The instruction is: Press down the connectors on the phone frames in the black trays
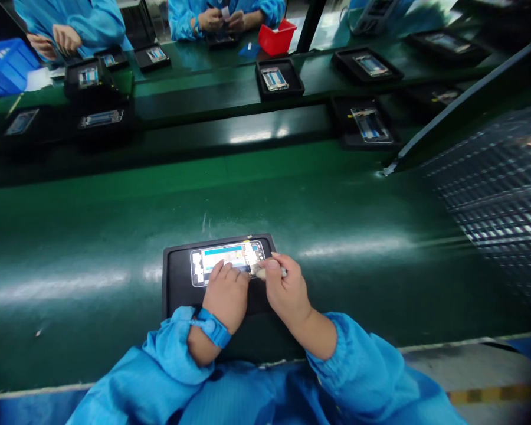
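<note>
An opened smartphone with its inner parts showing lies in a black tray in front of me. My left hand rests on the phone's near edge, its fingers laid over the frame and its thumb hidden. A blue wrist strap is around that wrist. On the phone's right end, my right hand pinches a short, pale, pen-like tool. The tool's tip is at the phone's lower right part; whether it touches cannot be made out.
Beyond the green bench runs a dark conveyor with several black trays carrying opened phones. Two co-workers in blue sit across it, near a blue bin and a red bin. A slanted metal post rises at right.
</note>
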Tool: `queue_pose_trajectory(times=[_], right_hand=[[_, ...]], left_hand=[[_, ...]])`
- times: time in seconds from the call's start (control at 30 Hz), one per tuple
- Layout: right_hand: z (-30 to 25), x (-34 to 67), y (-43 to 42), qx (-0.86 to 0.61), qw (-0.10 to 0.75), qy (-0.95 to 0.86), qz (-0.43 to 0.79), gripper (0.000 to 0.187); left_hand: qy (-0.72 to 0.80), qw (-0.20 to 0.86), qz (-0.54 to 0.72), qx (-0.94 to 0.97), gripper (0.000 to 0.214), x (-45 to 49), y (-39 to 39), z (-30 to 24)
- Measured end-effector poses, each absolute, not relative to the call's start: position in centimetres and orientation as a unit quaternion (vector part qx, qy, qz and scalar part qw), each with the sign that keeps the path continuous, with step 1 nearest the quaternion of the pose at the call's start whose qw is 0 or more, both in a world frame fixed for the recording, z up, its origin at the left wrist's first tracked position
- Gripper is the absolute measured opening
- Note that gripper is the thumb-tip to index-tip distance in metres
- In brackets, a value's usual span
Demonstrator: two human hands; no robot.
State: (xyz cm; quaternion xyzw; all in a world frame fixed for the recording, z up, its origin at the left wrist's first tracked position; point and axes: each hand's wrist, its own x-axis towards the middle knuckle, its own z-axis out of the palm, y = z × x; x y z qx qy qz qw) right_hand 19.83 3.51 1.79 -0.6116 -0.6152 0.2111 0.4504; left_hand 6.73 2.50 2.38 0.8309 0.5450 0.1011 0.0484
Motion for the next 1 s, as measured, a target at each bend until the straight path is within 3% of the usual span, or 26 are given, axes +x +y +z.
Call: queue_pose_trajectory(times=[0.23, 0.33, 0.53, 0.73, 1.0], right_hand=[[3.4, 18.9, 4.4, -0.537, 0.361, -0.747, 0.155, 0.025], [3.1, 18.6, 4.6, -0.524, 0.378, -0.750, 0.146, 0.026], [2.2, 19.1, 4.5, -0.644, 0.417, -0.569, 0.296, 0.026], [2.3, 19.4, 4.3, -0.653, 0.417, -0.481, 0.410, 0.032], [1.7, 19.4, 3.9, -0.663, 0.420, -0.474, 0.399, 0.036]], left_hand=[[0.532, 0.060, 0.102, 0.838, 0.018, 6.5, 2.5, 2.2], [0.527, 0.054, 0.111, 0.841, 0.017, 6.4, 2.6, 2.0], [0.533, 0.046, 0.173, 0.827, 0.015, 6.2, 2.6, 1.3], [0.552, 0.028, 0.185, 0.812, 0.015, 6.5, 0.6, 1.2], [0.662, -0.022, 0.117, 0.740, 0.026, 4.0, 3.8, 2.8]])
